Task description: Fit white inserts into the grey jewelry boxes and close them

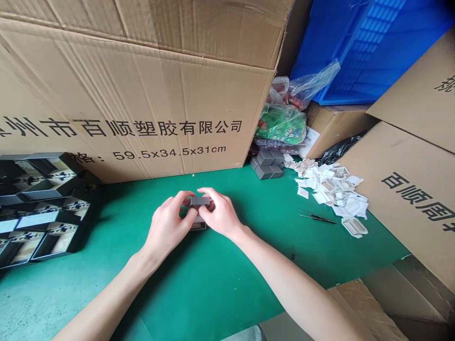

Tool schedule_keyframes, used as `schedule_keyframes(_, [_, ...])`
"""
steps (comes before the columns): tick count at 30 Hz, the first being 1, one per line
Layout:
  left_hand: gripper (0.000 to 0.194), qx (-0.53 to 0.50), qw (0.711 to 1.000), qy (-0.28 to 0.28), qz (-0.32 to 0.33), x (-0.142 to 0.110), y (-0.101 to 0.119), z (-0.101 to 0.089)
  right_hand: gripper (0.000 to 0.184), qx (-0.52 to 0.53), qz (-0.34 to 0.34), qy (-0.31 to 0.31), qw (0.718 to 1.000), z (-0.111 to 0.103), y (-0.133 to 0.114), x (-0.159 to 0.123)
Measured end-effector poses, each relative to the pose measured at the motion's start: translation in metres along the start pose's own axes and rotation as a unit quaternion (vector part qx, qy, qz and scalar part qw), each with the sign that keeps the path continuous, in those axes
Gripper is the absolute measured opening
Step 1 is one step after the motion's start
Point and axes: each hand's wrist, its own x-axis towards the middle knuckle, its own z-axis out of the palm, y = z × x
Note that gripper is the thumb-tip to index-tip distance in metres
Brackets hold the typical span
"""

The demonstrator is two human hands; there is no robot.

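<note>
Between my two hands sits a small dark grey box (199, 201), gripped from both sides near the middle of the green table. My left hand (173, 213) has thumb and fingers curled on the box's left side. On its right side, my right hand (220, 210) pinches it with the thumb in front. Just below the grey box, partly covered by my fingers, lies a flat dark item (198, 226) with a pale upper part; its kind is hard to make out.
A large cardboard carton (142, 94) stands behind my hands. Black open boxes (42, 203) are stacked at left. Small grey boxes (268, 166), white paper and tray pieces (334, 187) and tweezers (318, 217) lie at right, near a blue crate (330, 71).
</note>
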Motion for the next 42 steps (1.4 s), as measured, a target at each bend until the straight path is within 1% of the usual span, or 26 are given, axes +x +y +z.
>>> schedule_keyframes(2, [0.014, 0.015, 1.0, -0.004, 0.008, -0.001, 0.001, 0.001, 0.04, 0.031, 0.012, -0.005, 0.999, 0.002, 0.0, 0.0])
schedule_keyframes(4, [0.011, -0.016, 1.0, -0.011, -0.004, -0.002, 0.002, 0.002, 0.041, 0.082, 0.048, -0.009, 0.995, 0.004, -0.001, 0.001])
schedule_keyframes(7, [0.012, -0.072, 0.997, -0.006, -0.02, -0.003, 0.002, 0.006, 0.041, 0.151, 0.105, -0.005, 0.983, 0.006, -0.004, 0.002])
schedule_keyframes(11, [0.014, -0.074, 0.997, 0.022, -0.018, -0.003, 0.002, 0.01, 0.04, 0.189, 0.125, 0.003, 0.974, 0.005, -0.009, 0.001])
schedule_keyframes(18, [0.013, -0.101, 0.992, 0.064, -0.025, -0.004, 0.007, 0.014, 0.042, 0.194, 0.115, 0.035, 0.974, 0.012, -0.013, -0.005])
schedule_keyframes(24, [0.013, -0.138, 0.988, 0.05, -0.05, -0.004, 0.008, 0.015, 0.041, 0.185, 0.114, 0.051, 0.975, 0.016, -0.013, -0.007])
schedule_keyframes(28, [0.015, -0.147, 0.987, 0.027, -0.052, -0.003, 0.003, 0.017, 0.039, 0.164, 0.104, 0.06, 0.979, 0.017, -0.008, -0.007])
schedule_keyframes(31, [0.014, -0.164, 0.984, 0.018, -0.066, -0.002, 0.001, 0.018, 0.039, 0.161, 0.095, 0.058, 0.981, 0.018, -0.006, -0.006])
schedule_keyframes(36, [0.016, -0.192, 0.977, 0.019, -0.088, -0.001, 0.0, 0.017, 0.044, 0.165, 0.075, 0.043, 0.982, 0.016, -0.009, -0.007])
schedule_keyframes(42, [0.015, -0.27, 0.955, 0.019, -0.12, 0.002, -0.004, 0.015, 0.054, 0.162, 0.062, 0.016, 0.985, 0.016, -0.009, -0.007])
